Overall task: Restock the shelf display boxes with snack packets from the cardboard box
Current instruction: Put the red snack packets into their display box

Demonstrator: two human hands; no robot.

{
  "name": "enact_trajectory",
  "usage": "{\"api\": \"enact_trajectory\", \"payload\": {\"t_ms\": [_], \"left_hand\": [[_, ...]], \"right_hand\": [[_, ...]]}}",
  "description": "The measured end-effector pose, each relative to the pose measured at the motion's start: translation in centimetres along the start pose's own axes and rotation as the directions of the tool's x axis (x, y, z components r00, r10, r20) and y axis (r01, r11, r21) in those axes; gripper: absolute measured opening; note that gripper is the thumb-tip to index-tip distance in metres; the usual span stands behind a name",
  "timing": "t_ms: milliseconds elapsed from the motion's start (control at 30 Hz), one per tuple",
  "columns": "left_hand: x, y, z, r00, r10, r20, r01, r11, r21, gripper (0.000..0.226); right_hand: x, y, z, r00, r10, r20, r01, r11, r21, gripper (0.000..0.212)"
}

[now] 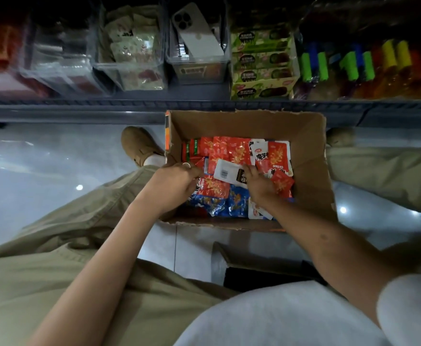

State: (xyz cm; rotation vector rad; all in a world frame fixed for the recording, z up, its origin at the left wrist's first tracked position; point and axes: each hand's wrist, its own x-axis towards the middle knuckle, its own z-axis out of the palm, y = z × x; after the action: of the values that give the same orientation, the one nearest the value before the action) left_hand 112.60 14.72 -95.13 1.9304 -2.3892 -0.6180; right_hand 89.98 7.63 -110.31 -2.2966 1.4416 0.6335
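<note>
Head view, looking down. The cardboard box (306, 156) sits on the floor between the crouching person's legs, open at the top and holding a loose heap of snack packets (232, 151), mostly red, with blue ones at the box's near side.

Both hands are inside the box. The right hand (259, 182) has its fingers curled over the dark end of a white-backed packet (225, 172) that lies barcode up on the heap, and appears to pinch it. The left hand (177, 181), with a ring on one finger, curls into the red packets at the box's left side. Whether it grips any cannot be told.

Progress, as judged: early to middle. The box remains well filled, and no packet is on its way to the shelf.

Beyond the box's far wall runs the shelf edge (79, 108). Above it stand clear display boxes (132, 68), one partly stocked with pale packets and one holding a phone (199, 38). The phone would obstruct filling that box. Beyond the box's far right corner are green cartons (261, 63) and bright-capped bottles (379, 68). A tan shoe (139, 143) lies just left of the box.
</note>
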Motion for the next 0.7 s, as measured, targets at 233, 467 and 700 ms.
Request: {"api": "enact_trajectory", "payload": {"t_ms": [233, 467, 700], "left_hand": [[0.4, -0.3, -0.1, 0.998, -0.032, 0.049, 0.030, 0.999, 0.022, 0.031], [0.9, 0.2, 0.3, 0.999, -0.011, -0.045, 0.012, 0.999, 0.035, 0.053], [3.1, 2.3, -2.9, 0.977, -0.210, -0.043, 0.181, 0.913, -0.365, 0.038]], "right_hand": [[0.5, -0.2, 0.0, 0.987, -0.048, -0.156, 0.034, 0.995, -0.094, 0.035], [-0.9, -0.6, -8.5, 0.938, -0.241, -0.250, 0.309, 0.910, 0.278, 0.024], [-5.4, -2.0, -19.2, 0.827, -0.201, -0.525, 0.546, 0.512, 0.663, 0.016]]}}
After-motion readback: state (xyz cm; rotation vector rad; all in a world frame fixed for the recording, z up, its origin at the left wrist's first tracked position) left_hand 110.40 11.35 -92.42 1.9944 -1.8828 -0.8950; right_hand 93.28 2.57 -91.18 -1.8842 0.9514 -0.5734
